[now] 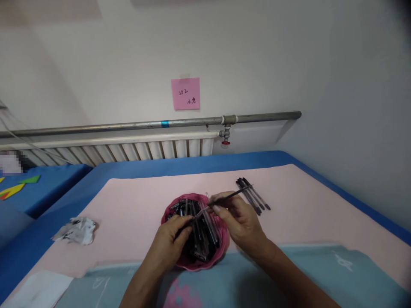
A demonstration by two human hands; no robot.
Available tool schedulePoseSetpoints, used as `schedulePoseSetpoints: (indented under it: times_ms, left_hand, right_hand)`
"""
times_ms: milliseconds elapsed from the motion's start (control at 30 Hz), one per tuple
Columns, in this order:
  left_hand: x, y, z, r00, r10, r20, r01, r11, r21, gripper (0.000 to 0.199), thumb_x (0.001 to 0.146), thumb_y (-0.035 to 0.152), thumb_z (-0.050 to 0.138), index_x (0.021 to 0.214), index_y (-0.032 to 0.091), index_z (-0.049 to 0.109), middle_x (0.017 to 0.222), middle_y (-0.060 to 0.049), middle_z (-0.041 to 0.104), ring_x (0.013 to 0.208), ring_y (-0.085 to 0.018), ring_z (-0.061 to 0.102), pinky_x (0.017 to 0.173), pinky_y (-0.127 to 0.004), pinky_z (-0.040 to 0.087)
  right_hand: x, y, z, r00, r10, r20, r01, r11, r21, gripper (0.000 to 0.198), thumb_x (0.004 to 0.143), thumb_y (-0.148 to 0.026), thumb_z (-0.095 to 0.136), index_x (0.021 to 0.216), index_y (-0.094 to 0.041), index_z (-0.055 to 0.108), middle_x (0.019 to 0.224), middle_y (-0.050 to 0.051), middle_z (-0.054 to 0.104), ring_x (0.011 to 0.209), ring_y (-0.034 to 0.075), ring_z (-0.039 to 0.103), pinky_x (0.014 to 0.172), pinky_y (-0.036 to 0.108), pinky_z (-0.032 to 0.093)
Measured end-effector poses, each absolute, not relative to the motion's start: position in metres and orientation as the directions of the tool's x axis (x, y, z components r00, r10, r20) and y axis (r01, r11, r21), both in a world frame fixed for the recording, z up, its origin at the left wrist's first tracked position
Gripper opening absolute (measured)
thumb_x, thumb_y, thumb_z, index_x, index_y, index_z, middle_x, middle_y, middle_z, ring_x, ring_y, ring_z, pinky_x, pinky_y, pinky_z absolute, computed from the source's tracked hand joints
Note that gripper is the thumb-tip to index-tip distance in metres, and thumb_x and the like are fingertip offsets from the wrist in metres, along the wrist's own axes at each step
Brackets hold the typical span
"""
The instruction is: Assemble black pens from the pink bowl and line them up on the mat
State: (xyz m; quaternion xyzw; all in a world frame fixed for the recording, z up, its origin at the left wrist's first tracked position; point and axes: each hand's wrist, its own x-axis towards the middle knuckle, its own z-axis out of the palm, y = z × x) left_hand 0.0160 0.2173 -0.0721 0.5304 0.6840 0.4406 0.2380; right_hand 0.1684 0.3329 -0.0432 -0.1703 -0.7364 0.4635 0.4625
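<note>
Spread nearest the camera, at six o'clock from the pink basket (224, 246): teal cloth (218, 282) with a pink pattern. At seven o'clock, left hand (168, 237) narrowed to a pinch on one end of a clear thin tube (202, 211). At three o'clock, right hand (242, 220) gripping a slim dark stick (236, 193) pointing towards two o'clock; impossible to tell whether joined to the tube. Directly below both, heaped inside the pink basket: black and clear pens (199, 239). At two o'clock, lying side by side on the pink sheet (135, 205) over the blue counter (199, 164): a small loose row of pens (249, 198). At nine o'clock: crumpled wrapper (78, 231). At eight: white paper (41, 291). At twelve, on the wall: pink note (186, 94).
</note>
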Motion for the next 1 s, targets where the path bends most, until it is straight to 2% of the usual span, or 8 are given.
schedulePoseSetpoints:
  times_ms: [233,367,567,667,833,1000]
  left_hand:
    - [0.016,0.217,-0.073,-0.332,0.93,0.157,0.511,0.038,0.859,0.029,0.082,0.022,0.05,0.104,0.023,0.068,0.098,-0.006,0.067,0.094,-0.022,0.061,0.085,-0.037,0.046]
    - [0.016,0.217,-0.073,-0.32,0.935,0.152,0.53,0.044,0.847,0.029,0.083,0.022,0.049,0.105,0.023,0.068,0.097,-0.007,0.067,0.092,-0.022,0.061,0.084,-0.036,0.047]
    - [0.017,0.216,-0.072,-0.276,0.948,0.161,0.525,0.009,0.851,0.031,0.084,0.021,0.047,0.107,0.024,0.067,0.099,-0.006,0.067,0.095,-0.021,0.06,0.086,-0.034,0.046]
    - [0.018,0.216,-0.071,-0.283,0.946,0.16,0.501,0.004,0.865,0.03,0.083,0.021,0.048,0.106,0.023,0.067,0.1,-0.006,0.067,0.096,-0.021,0.06,0.087,-0.034,0.045]
    - [0.017,0.217,-0.07,-0.37,0.927,0.066,0.325,0.063,0.944,0.03,0.082,0.026,0.052,0.107,0.022,0.067,0.108,-0.006,0.068,0.102,-0.023,0.06,0.091,-0.037,0.044]
    - [0.015,0.216,-0.065,-0.435,0.898,-0.063,-0.011,0.064,0.998,0.033,0.077,0.03,0.059,0.107,0.019,0.067,0.101,-0.007,0.07,0.093,-0.022,0.063,0.083,-0.035,0.048]
  right_hand:
    - [0.17,0.334,-0.041,-0.516,0.682,0.519,-0.174,0.509,-0.843,0.009,0.082,-0.023,0.055,0.09,-0.022,0.06,0.084,0.003,0.066,0.08,0.017,0.063,0.075,0.032,0.051]
    - [0.171,0.337,-0.039,-0.567,0.616,0.547,-0.184,0.552,-0.813,0.011,0.081,-0.022,0.056,0.089,-0.022,0.062,0.086,0.004,0.066,0.082,0.018,0.064,0.078,0.034,0.051]
    - [0.168,0.336,-0.042,-0.62,0.679,0.393,-0.14,0.397,-0.907,0.008,0.08,-0.023,0.057,0.087,-0.021,0.061,0.081,0.002,0.066,0.077,0.017,0.062,0.074,0.031,0.05]
    - [0.165,0.334,-0.044,-0.66,0.67,0.341,-0.1,0.372,-0.923,0.008,0.08,-0.023,0.056,0.085,-0.02,0.061,0.08,0.002,0.065,0.076,0.016,0.061,0.072,0.03,0.049]
    - [0.163,0.334,-0.046,-0.632,0.704,0.325,-0.102,0.34,-0.935,0.021,0.08,-0.025,0.058,0.101,-0.022,0.059,0.094,0.003,0.067,0.084,0.017,0.063,0.08,0.033,0.049]
    - [0.164,0.339,-0.05,-0.597,0.729,0.335,-0.075,0.364,-0.928,0.013,0.08,-0.025,0.057,0.092,-0.021,0.062,0.089,0.002,0.067,0.082,0.016,0.063,0.077,0.031,0.049]
